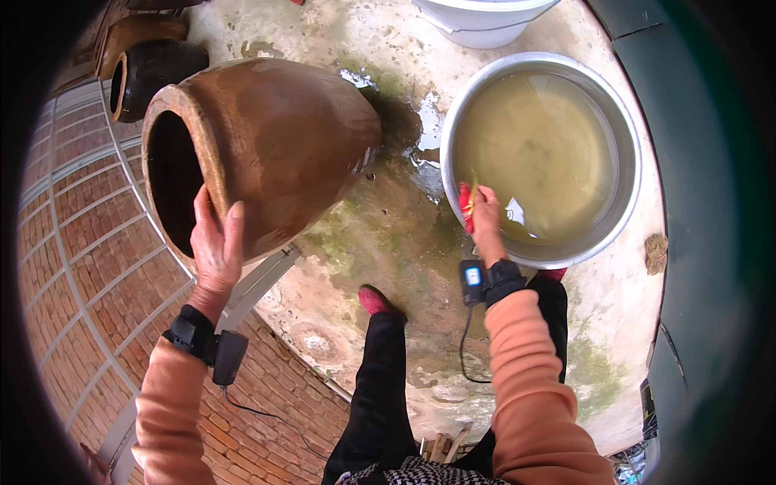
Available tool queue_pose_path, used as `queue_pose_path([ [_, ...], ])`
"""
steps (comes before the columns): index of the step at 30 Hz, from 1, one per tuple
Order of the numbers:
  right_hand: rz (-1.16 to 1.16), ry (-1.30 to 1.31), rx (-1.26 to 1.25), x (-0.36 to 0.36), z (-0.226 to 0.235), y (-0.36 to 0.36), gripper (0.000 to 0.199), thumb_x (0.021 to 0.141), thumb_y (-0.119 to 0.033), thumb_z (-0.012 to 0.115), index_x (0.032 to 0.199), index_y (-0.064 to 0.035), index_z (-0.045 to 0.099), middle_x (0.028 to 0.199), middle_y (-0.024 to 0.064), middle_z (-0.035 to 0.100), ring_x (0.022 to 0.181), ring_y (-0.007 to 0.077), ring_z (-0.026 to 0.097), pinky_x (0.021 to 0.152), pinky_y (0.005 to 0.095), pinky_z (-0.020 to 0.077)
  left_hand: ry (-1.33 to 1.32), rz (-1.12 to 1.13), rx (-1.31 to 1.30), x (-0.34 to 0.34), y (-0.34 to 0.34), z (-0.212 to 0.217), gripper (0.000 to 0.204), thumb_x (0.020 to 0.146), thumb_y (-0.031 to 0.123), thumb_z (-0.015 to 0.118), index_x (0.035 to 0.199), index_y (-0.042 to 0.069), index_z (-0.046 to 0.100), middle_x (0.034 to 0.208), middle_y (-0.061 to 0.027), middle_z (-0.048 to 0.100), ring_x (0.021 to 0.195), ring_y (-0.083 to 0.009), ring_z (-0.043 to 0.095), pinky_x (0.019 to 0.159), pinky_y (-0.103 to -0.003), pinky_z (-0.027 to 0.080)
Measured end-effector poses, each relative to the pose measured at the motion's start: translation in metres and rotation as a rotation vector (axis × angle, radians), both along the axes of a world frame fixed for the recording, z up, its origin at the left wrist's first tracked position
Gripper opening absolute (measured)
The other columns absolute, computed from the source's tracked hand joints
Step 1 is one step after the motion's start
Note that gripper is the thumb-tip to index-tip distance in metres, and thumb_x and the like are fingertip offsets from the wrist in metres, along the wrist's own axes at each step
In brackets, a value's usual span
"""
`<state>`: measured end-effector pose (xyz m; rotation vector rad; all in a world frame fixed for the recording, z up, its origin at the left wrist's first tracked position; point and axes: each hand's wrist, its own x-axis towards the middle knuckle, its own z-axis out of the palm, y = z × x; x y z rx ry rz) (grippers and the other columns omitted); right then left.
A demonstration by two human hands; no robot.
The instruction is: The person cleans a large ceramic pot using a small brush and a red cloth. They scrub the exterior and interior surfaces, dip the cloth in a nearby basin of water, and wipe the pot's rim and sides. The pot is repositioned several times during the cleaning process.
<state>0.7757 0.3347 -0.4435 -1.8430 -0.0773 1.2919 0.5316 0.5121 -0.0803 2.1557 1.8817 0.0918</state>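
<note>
Left hand point(213, 246): open, fingers spread flat against the rim and shoulder of the jar point(267, 149), thumb up beside the mouth. Palm contact, not a closed grasp; it steadies the jar.

Jar: big brown glazed earthenware, tipped well over on its side, mouth facing the person's left, dark inside. Base end points toward the basin point(540, 158). It rests at the edge of the concrete point(380, 234), partly over the brick paving point(89, 267).

Right hand point(485, 218): closed around a small red and yellow scrubber point(466, 206), held at the near rim of the basin, just above or at the waterline; cannot tell whether the scrubber touches the water. Fingers are curled tight, back of hand toward the camera.

Basin: wide metal bowl, nearly full of cloudy yellowish water, standing on the concrete to the right of the jar, apart from it.

Both wrists carry black straps with small devices and trailing cables. Orange sleeves, dark trousers, one red shoe point(373, 301) visible between jar and basin.

Surface: rough pale concrete slab, stained green with algae, a wet dark patch between jar and basin. Left of it, red brick with pale joints and a metal strip along the border.

Surroundings: a second dark jar point(149, 73) lying at upper left beyond the big one; a white tub point(481, 20) at the top edge; dark green panel point(687, 162) along the right.
</note>
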Motion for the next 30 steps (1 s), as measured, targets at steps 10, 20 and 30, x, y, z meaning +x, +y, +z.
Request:
queue_pose_path([
  [10, 0.568, -0.281, -0.158, 0.064, -0.044, -0.043, 0.04, 0.083, -0.034, 0.055, 0.114, -0.0089, 0.056, 0.117, 0.0169, 0.055, 0.107, 0.0331, 0.053, 0.092, 0.04, 0.0397, -0.046, -0.016, 0.013, -0.005, -0.001, -0.001, 0.055, 0.091, 0.033, 0.05, 0.131, -0.002, 0.034, 0.109, -0.0145, 0.055, 0.099, -0.0206, 0.052, 0.09, -0.03, 0.039],
  [20, 0.15, 0.483, 0.415, -0.018, 0.11, 0.08, 0.026, 0.086, -0.018, 0.06, 0.109, -0.0077, 0.06, 0.089, -0.0006, 0.06, 0.076, 0.0064, 0.055, 0.067, 0.0213, 0.0448, 0.002, 0.001, -0.036, 0.005, -0.002, 0.005, 0.055, 0.09, 0.031, 0.051, 0.13, -0.002, 0.034, 0.109, -0.0166, 0.056, 0.1, -0.0225, 0.053, 0.09, -0.031, 0.04],
  [30, 0.139, -0.255, 0.781, -0.123, 0.243, 0.228, 0.042, 0.091, -0.03, 0.05, 0.123, -0.0023, 0.051, 0.135, 0.0187, 0.041, 0.125, 0.0313, 0.039, 0.105, 0.0377, 0.0273, 0.065, 0.012, -0.072, 0.009, 0.002, 0.005, 0.059, 0.086, 0.034, 0.056, 0.13, 0.003, 0.032, 0.095, -0.0252, 0.06, 0.089, -0.0404, 0.061, 0.075, -0.04, 0.049],
])
